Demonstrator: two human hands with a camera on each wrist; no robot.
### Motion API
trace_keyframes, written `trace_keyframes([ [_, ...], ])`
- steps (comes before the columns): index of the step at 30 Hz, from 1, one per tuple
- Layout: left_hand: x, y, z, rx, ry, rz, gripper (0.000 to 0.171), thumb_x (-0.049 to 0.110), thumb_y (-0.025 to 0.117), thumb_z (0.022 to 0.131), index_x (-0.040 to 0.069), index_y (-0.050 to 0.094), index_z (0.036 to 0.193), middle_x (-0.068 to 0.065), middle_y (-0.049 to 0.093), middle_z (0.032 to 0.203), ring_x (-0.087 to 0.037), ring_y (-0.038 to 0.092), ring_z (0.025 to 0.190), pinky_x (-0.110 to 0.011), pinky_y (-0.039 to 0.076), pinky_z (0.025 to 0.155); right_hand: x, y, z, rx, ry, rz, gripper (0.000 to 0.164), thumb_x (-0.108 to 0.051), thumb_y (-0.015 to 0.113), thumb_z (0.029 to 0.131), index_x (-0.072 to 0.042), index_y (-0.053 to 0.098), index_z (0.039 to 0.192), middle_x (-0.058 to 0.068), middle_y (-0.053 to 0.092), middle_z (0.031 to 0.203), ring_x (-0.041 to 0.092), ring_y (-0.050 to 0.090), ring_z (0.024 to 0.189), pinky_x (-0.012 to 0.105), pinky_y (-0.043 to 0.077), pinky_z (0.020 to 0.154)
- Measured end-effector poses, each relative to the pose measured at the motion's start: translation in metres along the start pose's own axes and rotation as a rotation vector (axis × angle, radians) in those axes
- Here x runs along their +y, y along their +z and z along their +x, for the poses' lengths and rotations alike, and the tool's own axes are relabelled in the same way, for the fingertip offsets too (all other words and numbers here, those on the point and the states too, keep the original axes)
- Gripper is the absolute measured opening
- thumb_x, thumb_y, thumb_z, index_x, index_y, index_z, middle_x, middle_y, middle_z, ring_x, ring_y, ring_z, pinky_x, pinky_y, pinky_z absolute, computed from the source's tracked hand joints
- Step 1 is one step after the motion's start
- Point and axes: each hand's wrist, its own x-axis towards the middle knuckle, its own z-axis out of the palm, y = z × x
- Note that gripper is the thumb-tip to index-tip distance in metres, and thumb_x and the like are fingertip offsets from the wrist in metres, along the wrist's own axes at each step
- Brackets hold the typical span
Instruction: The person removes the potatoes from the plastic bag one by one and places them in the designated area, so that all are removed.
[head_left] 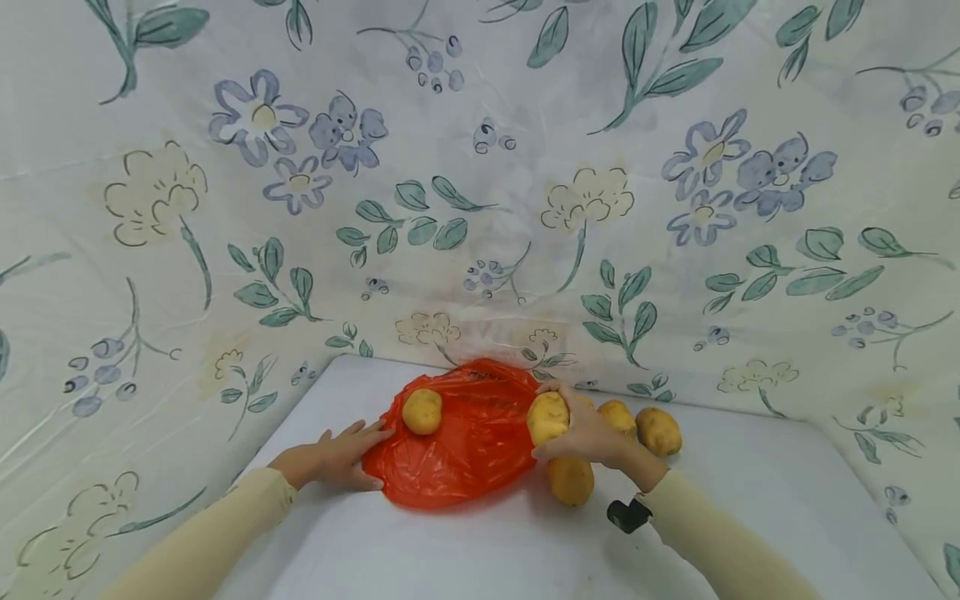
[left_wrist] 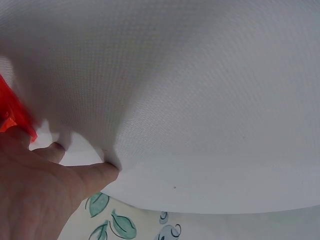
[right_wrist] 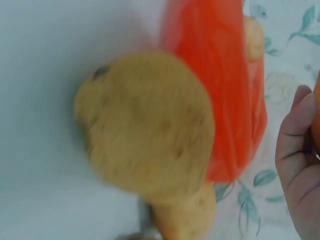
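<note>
A red plastic bag [head_left: 468, 442] lies spread on the white table, with one potato [head_left: 422, 412] resting on its left part. My left hand [head_left: 337, 457] touches the bag's left edge, fingers spread; the left wrist view shows that hand [left_wrist: 45, 185] beside a strip of red plastic [left_wrist: 12, 110]. Over the bag's right edge, my right hand [head_left: 588, 429] grips a potato [head_left: 547, 418] between thumb and fingers. Just below that hand sits another potato [head_left: 570, 481]. It looms large in the right wrist view, where the right hand [right_wrist: 300, 165] appears at the right border.
To the right of my right hand lie more potatoes, one [head_left: 617, 415] partly hidden by the hand and a browner one [head_left: 658, 431]. Flowered cloth [head_left: 465, 167] rises behind and beside the table [head_left: 450, 550]. A dark wrist device [head_left: 628, 515] sits at the right sleeve.
</note>
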Motion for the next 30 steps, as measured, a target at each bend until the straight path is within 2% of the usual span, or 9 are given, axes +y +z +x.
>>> trace_keyframes([
  [9,0.001,0.002,0.002,0.005,0.006,0.011,0.092,0.045,0.081,0.077,0.021,0.036,0.153,-0.012,0.026,0.163,-0.048,0.012,0.148,-0.078,0.006,0.109,0.021,-0.022,-0.021,0.054,0.094,0.000,0.083,-0.021,0.085,0.071,-0.022,0.035,0.137,0.013,0.051,0.118,0.027,0.054,0.098,0.035,0.053,0.075],
  [18,-0.001,0.002,0.001,0.005,0.008,0.007,0.093,0.046,0.081,0.076,0.020,0.036,0.153,-0.013,0.026,0.163,-0.048,0.012,0.148,-0.079,0.005,0.109,0.035,-0.033,-0.033,0.107,0.117,-0.019,0.086,-0.021,0.087,0.068,-0.018,0.037,0.138,0.014,0.047,0.127,0.028,0.053,0.103,0.035,0.054,0.079],
  [30,-0.001,-0.001,-0.002,-0.006,0.019,-0.003,0.093,0.046,0.080,0.077,0.020,0.035,0.154,-0.013,0.024,0.163,-0.048,0.010,0.148,-0.078,0.003,0.109,0.052,-0.042,-0.040,0.114,0.134,-0.026,0.083,-0.019,0.085,0.070,-0.017,0.035,0.136,0.017,0.046,0.124,0.027,0.053,0.100,0.033,0.050,0.075],
])
